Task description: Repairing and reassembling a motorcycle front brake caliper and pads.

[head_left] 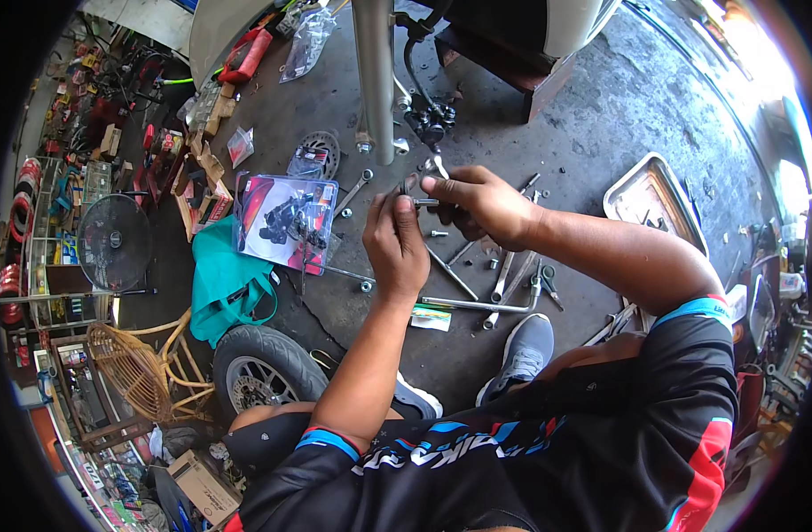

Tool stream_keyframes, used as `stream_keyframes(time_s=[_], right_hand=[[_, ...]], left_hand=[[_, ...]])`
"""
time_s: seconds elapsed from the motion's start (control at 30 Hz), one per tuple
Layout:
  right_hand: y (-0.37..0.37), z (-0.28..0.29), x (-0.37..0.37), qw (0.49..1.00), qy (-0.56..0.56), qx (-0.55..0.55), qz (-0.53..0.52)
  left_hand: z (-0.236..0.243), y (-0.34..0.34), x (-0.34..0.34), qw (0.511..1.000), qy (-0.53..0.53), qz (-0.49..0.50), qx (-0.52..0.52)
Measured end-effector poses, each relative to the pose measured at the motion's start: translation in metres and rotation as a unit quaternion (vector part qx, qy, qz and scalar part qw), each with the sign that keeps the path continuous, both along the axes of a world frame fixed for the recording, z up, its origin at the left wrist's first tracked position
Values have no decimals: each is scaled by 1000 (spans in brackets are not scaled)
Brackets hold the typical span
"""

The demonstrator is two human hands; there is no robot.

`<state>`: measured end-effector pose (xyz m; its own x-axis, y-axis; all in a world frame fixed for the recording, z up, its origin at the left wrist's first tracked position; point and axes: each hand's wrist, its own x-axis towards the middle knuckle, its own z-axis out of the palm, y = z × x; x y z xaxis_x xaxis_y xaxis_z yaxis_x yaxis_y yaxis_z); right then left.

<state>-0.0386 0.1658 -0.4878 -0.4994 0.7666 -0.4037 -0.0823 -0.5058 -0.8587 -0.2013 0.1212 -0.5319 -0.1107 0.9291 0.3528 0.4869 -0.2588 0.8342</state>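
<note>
In front of the fork leg (375,80), my two hands meet. Closed fingers of my left hand (397,248) pinch a small dark metal part, with a silver pin (425,202) sticking out toward the right; much of the part is hidden. Bent close against it, my right hand (493,208) grips a slim silver wrench (439,166), whose end shows above the thumb. Just beyond hangs a black brake caliper (434,124) on its hose. Below the hands lie several wrenches (503,277), a long L-shaped handle (490,305) and loose bolts (439,233).
A metal tray (659,182) sits at the right, scissors (549,282) nearer. On the left are a packaged part (286,217), a teal bag (224,284), a brake disc (321,151), a wheel (268,368) and a rattan chair (131,368). A dark stand (503,71) rises behind.
</note>
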Motion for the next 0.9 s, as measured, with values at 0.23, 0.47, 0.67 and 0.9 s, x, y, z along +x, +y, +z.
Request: stream_keyframes(time_s=[0.23, 0.47, 0.67, 0.9], right_hand=[[-5, -19, -5, 976, -96, 195, 5], [-3, 1, -4, 995, -64, 76, 29], [1, -22, 1, 959, -64, 276, -12], [-5, 2, 2, 970, -74, 230, -37]], left_hand=[[-4, 0, -2, 999, 21, 12, 36], [-3, -3, -4, 999, 7, 29, 39], [2, -6, 9, 994, -93, 16, -62], [-5, -5, 10, 980, -186, 6, -70]])
